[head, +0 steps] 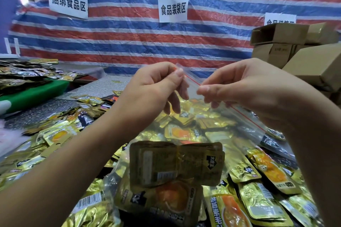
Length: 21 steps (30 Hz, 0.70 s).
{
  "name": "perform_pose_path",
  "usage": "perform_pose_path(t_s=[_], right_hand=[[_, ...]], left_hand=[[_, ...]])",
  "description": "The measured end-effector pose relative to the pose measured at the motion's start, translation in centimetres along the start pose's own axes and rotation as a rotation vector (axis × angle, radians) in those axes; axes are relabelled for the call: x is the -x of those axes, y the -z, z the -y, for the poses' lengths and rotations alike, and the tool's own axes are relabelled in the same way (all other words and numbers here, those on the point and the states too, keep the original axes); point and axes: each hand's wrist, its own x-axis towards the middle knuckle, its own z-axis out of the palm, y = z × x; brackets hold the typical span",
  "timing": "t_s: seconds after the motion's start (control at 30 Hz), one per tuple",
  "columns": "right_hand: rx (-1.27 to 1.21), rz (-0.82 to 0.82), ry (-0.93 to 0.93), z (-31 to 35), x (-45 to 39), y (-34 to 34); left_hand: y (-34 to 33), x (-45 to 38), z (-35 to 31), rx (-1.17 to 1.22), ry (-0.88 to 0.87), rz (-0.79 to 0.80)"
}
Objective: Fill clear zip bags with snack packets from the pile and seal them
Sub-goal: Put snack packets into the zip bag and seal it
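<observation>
A clear zip bag point(217, 134) with a red line along its zip strip hangs in front of me over the pile. Inside it near the bottom sits a banded bundle of gold snack packets point(175, 164). My left hand point(156, 83) pinches the top edge of the bag at its left corner. My right hand point(239, 86) pinches the same zip strip a little to the right. The two hands are close together, thumbs nearly meeting. Below and around lies the pile of gold and orange snack packets point(262, 180).
More dark and gold packets lie heaped on a green tray point(36, 92) at the left. Cardboard boxes point(295, 49) are stacked at the right. A striped tarp with paper signs point(173, 8) hangs behind. The speckled table point(99, 86) shows at centre left.
</observation>
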Motion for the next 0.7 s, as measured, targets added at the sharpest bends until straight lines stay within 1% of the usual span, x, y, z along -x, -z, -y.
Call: perform_pose_path(t_s=[0.23,0.3,0.43,0.6,0.7], right_hand=[[-0.041,-0.023,-0.023,-0.34,0.03,-0.1],[-0.045,-0.017,-0.026,-0.37,0.03,-0.2],[-0.034,-0.013,-0.021,-0.32,0.03,-0.58],[0.004,0.004,-0.035,-0.32,-0.06,-0.8],[0.036,-0.021,-0.053,-0.46,-0.16,-1.01]], left_hand=[[0.3,0.13,0.0,0.0,0.051,0.042],[0.26,0.22,-0.13,-0.041,0.02,0.05],[0.04,0.2,-0.11,-0.105,-0.057,-0.001],[-0.07,0.18,0.28,-0.139,-0.046,-0.034],[-0.1,0.12,0.39,-0.149,-0.045,-0.03]])
